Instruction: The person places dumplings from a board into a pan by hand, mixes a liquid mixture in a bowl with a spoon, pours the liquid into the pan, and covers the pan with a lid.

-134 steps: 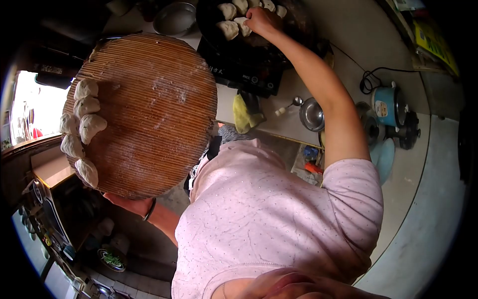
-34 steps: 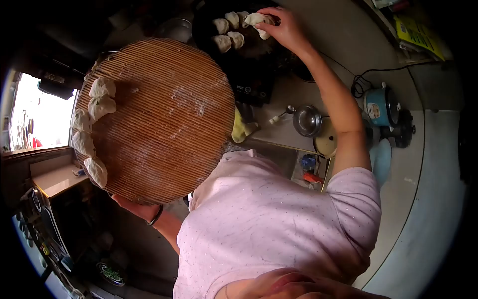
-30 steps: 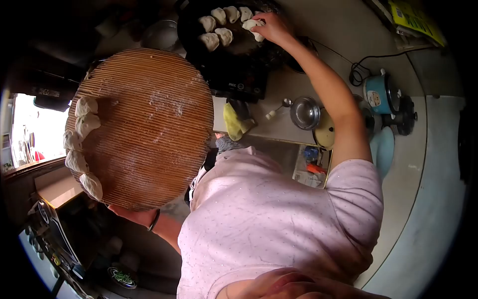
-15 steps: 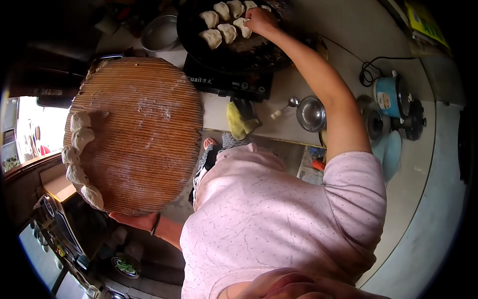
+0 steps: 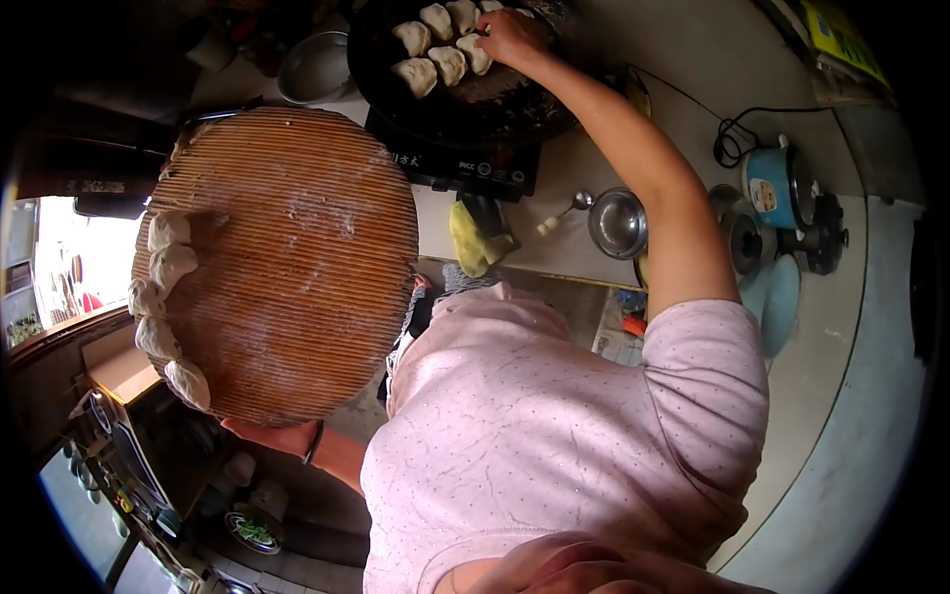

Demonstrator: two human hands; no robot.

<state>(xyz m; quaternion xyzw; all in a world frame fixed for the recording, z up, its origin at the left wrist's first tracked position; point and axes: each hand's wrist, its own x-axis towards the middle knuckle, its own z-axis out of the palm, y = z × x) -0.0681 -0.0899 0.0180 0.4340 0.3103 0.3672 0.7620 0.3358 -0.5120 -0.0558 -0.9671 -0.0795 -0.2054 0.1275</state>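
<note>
Down comes one dumpling: pinched above the pan a second ago, now it sits at the end of the lower row. Pale desk runs behind the action, and the round board, ridged and dusted white, fills the left of the frame. Up top, the dark pan sits on the black hob. Over on the right stands a blue pot, with a metal bowl beside the upper arm. Left hand holds the board under its lower rim, fingers mostly hidden; right hand has its fingers bunched on that dumpling, gripping or merely touching, I can't tell. Five dumplings line the board's left edge!
</note>
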